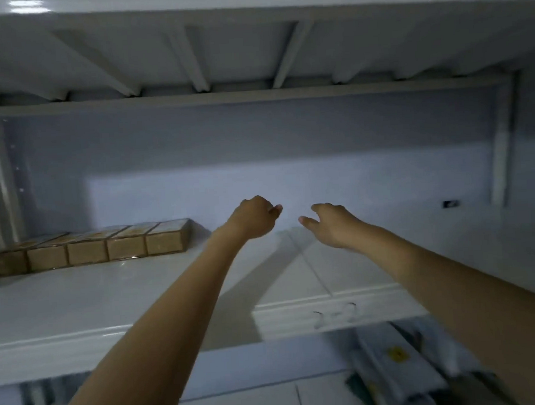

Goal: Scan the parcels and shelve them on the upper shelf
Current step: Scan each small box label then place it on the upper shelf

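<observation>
Several brown cardboard parcels (87, 249) stand side by side in a row at the back left of the white upper shelf (78, 301). Both my arms reach over the middle of the shelf. My left hand (254, 218) hangs above the shelf with its fingers curled in and nothing visible in it. To its right, a small gap away, is my right hand (333, 225), with fingers loosely bent and apart, holding nothing. Neither hand touches a parcel; the nearest parcel lies well left of my left hand.
Another shelf's ribbed underside (251, 56) runs overhead. White uprights (500, 144) frame the bay at left and right. Below the shelf's front edge at the lower right lie pale packages (395, 363) on a tiled floor. The shelf's right half is bare.
</observation>
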A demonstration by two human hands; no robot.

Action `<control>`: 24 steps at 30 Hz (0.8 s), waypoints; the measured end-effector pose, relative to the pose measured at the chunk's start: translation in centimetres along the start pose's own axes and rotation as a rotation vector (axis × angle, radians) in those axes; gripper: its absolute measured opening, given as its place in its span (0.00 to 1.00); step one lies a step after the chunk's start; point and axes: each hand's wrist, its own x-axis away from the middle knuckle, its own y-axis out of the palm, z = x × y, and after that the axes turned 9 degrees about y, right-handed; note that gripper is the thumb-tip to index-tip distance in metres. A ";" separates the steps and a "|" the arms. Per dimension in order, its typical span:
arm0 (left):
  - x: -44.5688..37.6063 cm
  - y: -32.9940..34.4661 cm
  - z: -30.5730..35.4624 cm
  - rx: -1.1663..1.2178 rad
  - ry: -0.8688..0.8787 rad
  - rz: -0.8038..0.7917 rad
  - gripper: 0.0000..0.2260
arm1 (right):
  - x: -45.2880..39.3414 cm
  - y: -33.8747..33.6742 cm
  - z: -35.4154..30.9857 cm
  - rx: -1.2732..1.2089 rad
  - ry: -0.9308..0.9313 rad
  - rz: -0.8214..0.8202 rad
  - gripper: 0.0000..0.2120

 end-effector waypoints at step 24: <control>7.6 30.6 43.3 0.657 0.180 -0.237 0.21 | 22.5 -10.8 43.3 -0.297 0.721 0.186 0.23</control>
